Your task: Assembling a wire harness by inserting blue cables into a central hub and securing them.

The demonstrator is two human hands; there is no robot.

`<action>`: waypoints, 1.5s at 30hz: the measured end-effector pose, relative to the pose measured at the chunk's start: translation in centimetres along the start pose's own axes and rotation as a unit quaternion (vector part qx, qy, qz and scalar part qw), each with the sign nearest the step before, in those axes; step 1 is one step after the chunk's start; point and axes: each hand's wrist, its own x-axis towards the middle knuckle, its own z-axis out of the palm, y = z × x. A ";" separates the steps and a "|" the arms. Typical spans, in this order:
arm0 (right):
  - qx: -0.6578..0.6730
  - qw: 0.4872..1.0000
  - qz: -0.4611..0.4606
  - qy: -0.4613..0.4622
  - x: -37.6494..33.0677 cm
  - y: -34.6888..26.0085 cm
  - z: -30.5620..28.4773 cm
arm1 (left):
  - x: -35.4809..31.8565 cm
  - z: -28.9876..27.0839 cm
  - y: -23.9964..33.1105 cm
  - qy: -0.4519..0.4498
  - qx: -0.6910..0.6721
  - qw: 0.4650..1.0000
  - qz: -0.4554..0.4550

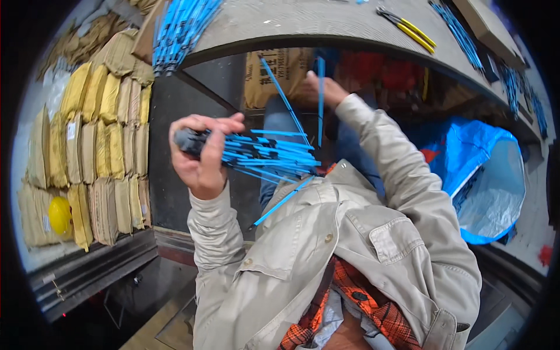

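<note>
My left hand (203,153) is closed around the dark hub end of what looks like an umbrella frame (265,154), its thin blue ribs with black joints fanning rightward over my lap. One rib (283,202) sticks out toward my jacket, and another long one (284,99) slants up toward the table's edge. My right hand (324,90) is beyond the frame, below the table edge, its fingers blurred. An upright blue rib (320,111) crosses in front of that hand; whether the fingers grip it is unclear.
Blue-ribbed bundles (184,32) overhang the worktable (291,26) at left; more ribs (458,35) lie at right. Yellow-handled pliers (408,30) rest on top. A blue bag (484,181) stands right, stacked brown packages (96,151) left, and a printed brown sack (274,79) under the table.
</note>
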 end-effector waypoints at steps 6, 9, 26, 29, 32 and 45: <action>0.135 0.961 -0.012 -0.240 -6.6 -6.7 11.8 | -2.3 -0.8 0.8 -0.025 0.040 0.999 -0.016; 0.144 0.958 -0.054 -0.244 -7.9 -6.2 13.1 | -1.2 -0.1 0.8 -0.051 0.105 0.993 -0.003; -0.693 0.587 -0.242 0.343 -8.7 -16.8 -20.1 | 2.9 3.2 -2.4 -0.153 0.195 0.962 -0.117; -0.730 0.564 -0.244 0.300 -7.6 -16.3 -22.4 | 3.3 3.3 -3.0 -0.153 0.222 0.951 -0.151; -0.755 0.520 -0.271 0.295 -6.1 -16.2 -22.1 | 3.1 4.1 -3.7 -0.146 0.206 0.957 -0.140; -0.503 0.793 -0.344 0.022 -14.3 -14.0 2.9 | 2.3 4.8 -4.7 -0.045 0.277 0.959 -0.042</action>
